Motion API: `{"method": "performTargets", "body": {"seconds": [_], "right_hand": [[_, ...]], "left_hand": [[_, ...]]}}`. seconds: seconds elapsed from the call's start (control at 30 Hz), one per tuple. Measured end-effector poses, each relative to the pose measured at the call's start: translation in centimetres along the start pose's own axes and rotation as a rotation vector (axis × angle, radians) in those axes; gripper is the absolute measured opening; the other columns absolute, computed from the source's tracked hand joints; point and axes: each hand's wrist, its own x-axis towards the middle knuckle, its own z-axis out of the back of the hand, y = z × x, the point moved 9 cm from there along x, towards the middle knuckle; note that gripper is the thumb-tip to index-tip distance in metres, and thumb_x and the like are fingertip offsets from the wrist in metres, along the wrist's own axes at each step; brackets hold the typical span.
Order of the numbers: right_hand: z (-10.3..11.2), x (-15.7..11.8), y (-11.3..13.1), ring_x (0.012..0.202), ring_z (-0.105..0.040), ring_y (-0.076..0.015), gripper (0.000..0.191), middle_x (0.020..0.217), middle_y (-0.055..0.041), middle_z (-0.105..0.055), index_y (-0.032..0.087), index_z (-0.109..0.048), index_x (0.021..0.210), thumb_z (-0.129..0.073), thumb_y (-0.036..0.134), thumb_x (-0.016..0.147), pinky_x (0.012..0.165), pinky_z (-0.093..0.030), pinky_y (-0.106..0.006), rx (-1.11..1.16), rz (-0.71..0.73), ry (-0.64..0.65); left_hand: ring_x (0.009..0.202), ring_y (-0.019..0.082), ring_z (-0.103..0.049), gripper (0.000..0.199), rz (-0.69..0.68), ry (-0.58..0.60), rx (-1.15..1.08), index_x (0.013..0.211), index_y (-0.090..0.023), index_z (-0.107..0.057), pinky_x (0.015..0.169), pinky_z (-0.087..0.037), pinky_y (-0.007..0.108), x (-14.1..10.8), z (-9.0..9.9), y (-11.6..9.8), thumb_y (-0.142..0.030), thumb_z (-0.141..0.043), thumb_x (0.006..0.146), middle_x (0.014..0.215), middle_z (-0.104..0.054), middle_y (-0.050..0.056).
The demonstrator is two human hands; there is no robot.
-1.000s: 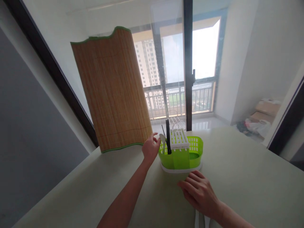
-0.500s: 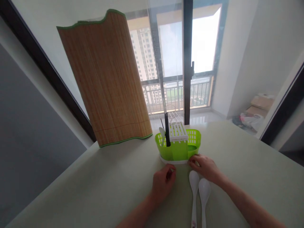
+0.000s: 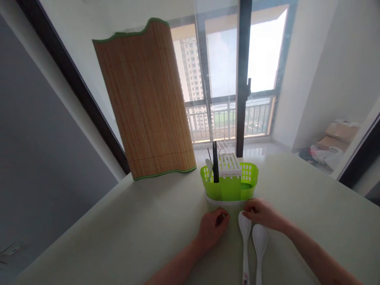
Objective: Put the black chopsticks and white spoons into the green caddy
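My left hand point(image 3: 214, 226) rests curled on the tabletop in front of a green utensil caddy point(image 3: 230, 193), with nothing visible in its fingers. My right hand point(image 3: 263, 213) is closed, its thumb and fingertips on the upper edge of the bowl of a white spoon point(image 3: 245, 225). A second white spoon point(image 3: 260, 239) lies beside it, under the right wrist. Both handles point toward me. In the caddy's left part stand black chopsticks point(image 3: 215, 162) and a small white spoon point(image 3: 209, 165). A white slatted rack point(image 3: 229, 164) covers its middle.
A pale tabletop point(image 3: 166, 221) spreads around the caddy. At its back left edge stands a bamboo mat point(image 3: 148, 103) with green edging. Behind are a glass door with a dark frame point(image 3: 244, 71) and cardboard boxes point(image 3: 341, 132) on the floor.
My right hand has moved from the caddy's front right base back to the bowl of the nearer-left spoon. My left hand stays curled. The view has shifted slightly.
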Motion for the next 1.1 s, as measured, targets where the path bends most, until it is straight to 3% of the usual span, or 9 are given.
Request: {"method": "performTargets", "body": {"seconds": [0.2, 0.3, 0.5, 0.63, 0.77, 1.0, 1.1], "right_hand": [[2.4, -0.8, 4.4, 0.064, -0.053, -0.0164, 0.021, 0.066, 0.0004, -0.060, 0.020, -0.061, 0.076, -0.051, 0.032, 0.090, 0.066, -0.040, -0.030, 0.011, 0.142, -0.316], [2.7, -1.8, 6.0, 0.063, -0.054, -0.0170, 0.019, 0.065, 0.0006, -0.060, 0.020, -0.061, 0.082, -0.051, 0.032, 0.093, 0.066, -0.040, -0.031, 0.039, 0.237, -0.455], [1.2, -2.5, 7.1, 0.069, -0.057, -0.0183, 0.015, 0.078, -0.0011, -0.065, 0.022, -0.061, 0.101, -0.049, 0.029, 0.096, 0.071, -0.041, -0.033, 0.072, 0.336, -0.454], [0.7, -2.8, 7.2, 0.071, -0.058, -0.0197, 0.025, 0.080, -0.0015, -0.064, 0.022, -0.053, 0.118, -0.049, 0.031, 0.095, 0.071, -0.043, -0.034, 0.089, 0.369, -0.445], [0.8, -2.9, 7.5, 0.066, -0.056, -0.0180, 0.025, 0.073, 0.0012, -0.060, 0.022, -0.049, 0.121, -0.048, 0.027, 0.096, 0.070, -0.043, -0.033, 0.112, 0.399, -0.446], [0.4, -2.8, 8.1, 0.065, -0.056, -0.0161, 0.021, 0.073, 0.0015, -0.061, 0.021, -0.053, 0.115, -0.049, 0.022, 0.093, 0.072, -0.042, -0.033, 0.077, 0.457, -0.419], [0.1, -2.7, 8.2, 0.066, -0.056, -0.0165, 0.019, 0.073, 0.0014, -0.061, 0.021, -0.054, 0.111, -0.050, 0.021, 0.093, 0.072, -0.041, -0.033, 0.051, 0.462, -0.402]], "left_hand": [[0.053, 0.010, -0.042, 0.026, -0.015, 0.040, -0.146, 0.101, -0.017, -0.067, 0.051, -0.032, 0.024, -0.4, -0.3, -0.9, -0.034, -0.057, 0.084, 0.059, -0.051, -0.003], [0.053, 0.010, -0.040, 0.024, 0.014, 0.008, -0.197, 0.094, -0.015, -0.067, 0.051, -0.032, 0.025, -0.7, -0.5, -0.9, -0.034, -0.060, 0.081, 0.058, -0.050, -0.003], [0.052, 0.011, -0.036, 0.024, 0.034, -0.037, -0.266, 0.081, -0.015, -0.066, 0.049, -0.028, 0.026, -0.9, -0.6, -1.2, -0.036, -0.055, 0.085, 0.056, -0.044, -0.003], [0.054, 0.012, -0.039, 0.028, 0.015, -0.108, -0.306, 0.082, -0.015, -0.066, 0.050, -0.031, 0.026, -0.8, 0.6, -1.6, -0.040, -0.053, 0.088, 0.059, -0.048, -0.001], [0.055, 0.012, -0.044, 0.027, -0.022, -0.296, -0.294, 0.083, -0.016, -0.063, 0.050, -0.035, 0.024, -0.7, 4.0, -1.8, -0.040, -0.053, 0.089, 0.061, -0.052, -0.001], [0.058, 0.009, -0.052, 0.016, -0.239, -0.789, -0.183, 0.094, -0.019, -0.062, 0.056, -0.042, 0.019, -0.7, 14.3, -4.8, -0.033, -0.059, 0.086, 0.073, -0.062, -0.002], [0.060, 0.009, -0.054, 0.018, -0.275, -0.904, -0.187, 0.096, -0.019, -0.063, 0.057, -0.042, 0.019, 0.8, 17.3, -6.0, -0.034, -0.058, 0.087, 0.074, -0.062, -0.002]]}}
